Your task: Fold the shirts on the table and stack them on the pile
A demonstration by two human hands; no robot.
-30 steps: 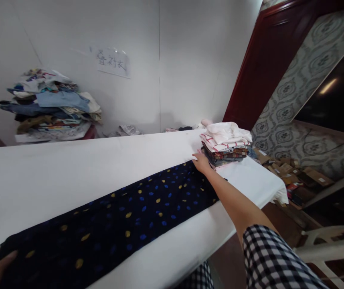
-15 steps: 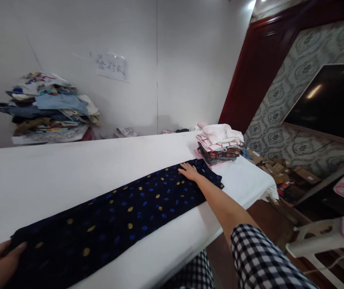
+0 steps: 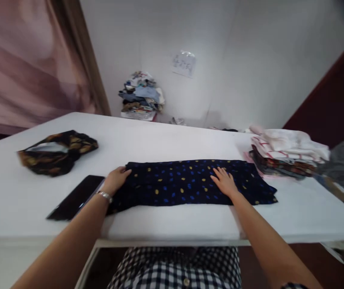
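White table (image 3: 172, 222) — spotted cloth (image 3: 175, 184) extends rightward from left grip (image 3: 114, 180).

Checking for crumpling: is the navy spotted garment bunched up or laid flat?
Laid flat: the navy spotted garment forms a long strip beneath the right hand.

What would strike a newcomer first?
Probably the long navy cloth dotted with blue and yellow, lying across the white table under the right hand, with the left hand at its left end. Beside its right end sits a white-topped stack of folded clothes; a jumbled multicoloured clothes pile rises behind the table.
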